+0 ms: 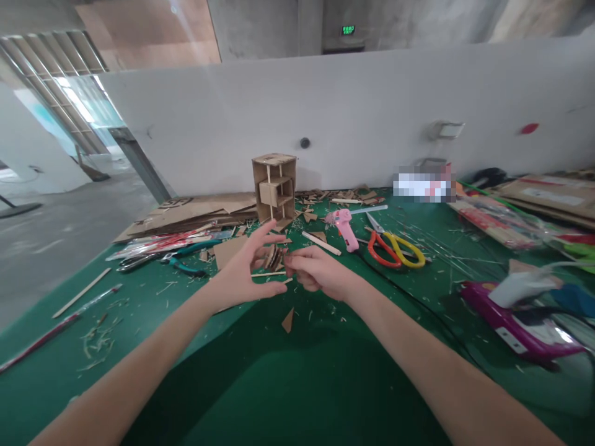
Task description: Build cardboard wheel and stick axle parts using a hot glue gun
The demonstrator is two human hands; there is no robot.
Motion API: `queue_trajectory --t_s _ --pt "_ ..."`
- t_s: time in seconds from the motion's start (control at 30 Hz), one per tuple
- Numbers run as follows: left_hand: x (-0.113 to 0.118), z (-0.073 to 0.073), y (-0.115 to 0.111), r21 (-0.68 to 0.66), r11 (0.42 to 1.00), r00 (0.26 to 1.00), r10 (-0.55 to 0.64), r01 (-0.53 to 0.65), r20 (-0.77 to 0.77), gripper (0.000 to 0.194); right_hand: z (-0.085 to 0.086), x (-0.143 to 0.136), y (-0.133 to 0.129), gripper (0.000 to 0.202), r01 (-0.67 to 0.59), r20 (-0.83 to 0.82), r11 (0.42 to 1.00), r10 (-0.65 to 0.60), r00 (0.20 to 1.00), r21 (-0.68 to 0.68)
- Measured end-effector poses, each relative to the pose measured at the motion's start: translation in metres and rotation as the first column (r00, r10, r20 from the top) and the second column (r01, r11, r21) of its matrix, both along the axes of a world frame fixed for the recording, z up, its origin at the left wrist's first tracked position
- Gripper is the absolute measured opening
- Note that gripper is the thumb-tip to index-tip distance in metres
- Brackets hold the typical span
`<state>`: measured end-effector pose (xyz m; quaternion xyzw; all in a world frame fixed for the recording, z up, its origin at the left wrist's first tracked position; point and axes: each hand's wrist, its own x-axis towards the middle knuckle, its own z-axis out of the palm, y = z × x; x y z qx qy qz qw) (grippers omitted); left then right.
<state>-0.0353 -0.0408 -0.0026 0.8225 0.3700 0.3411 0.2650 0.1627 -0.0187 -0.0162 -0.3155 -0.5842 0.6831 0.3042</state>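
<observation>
Near the middle of the green table, a small brown cardboard piece point(273, 257) with layered edges shows between my two hands. My left hand point(246, 266) is spread around it, with thumb and fingers apart. The fingers of my right hand point(313, 269) are pinched together at the piece's right side; what is between the fingertips is too small to make out. Behind the hands, a small cardboard shelf tower point(275, 192) stands upright. A pink glue gun point(344, 230) lies to the right of the hands, beside red-handled scissors point(383, 251) and yellow-handled scissors point(406, 249).
Flat cardboard sheets point(199, 214) and teal-handled pliers point(186, 266) lie at the left. Scraps litter the table point(297, 384). A purple power strip point(515, 328) with cables is at the right. A white partition point(362, 124) rises behind.
</observation>
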Motion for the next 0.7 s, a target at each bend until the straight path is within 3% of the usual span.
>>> queue_trajectory --t_s 0.27,0.4,0.7 --pt "0.0001 0.0011 -0.0013 -0.032 0.999 0.991 0.000 -0.005 -0.133 0.052 0.0053 -0.0009 -0.0049 0.023 -0.061 0.140 0.995 0.050 0.989 0.076" --pt "0.0026 0.0056 -0.0046 -0.090 0.995 0.987 0.019 -0.034 -0.162 0.032 0.0052 -0.0014 -0.0048 0.028 -0.095 0.235 0.979 0.050 0.971 0.182" --pt "0.0082 0.0039 -0.0049 -0.070 0.992 0.989 0.092 -0.100 -0.113 0.022 0.0083 -0.0013 -0.0064 0.028 -0.123 0.298 0.922 0.009 0.955 0.366"
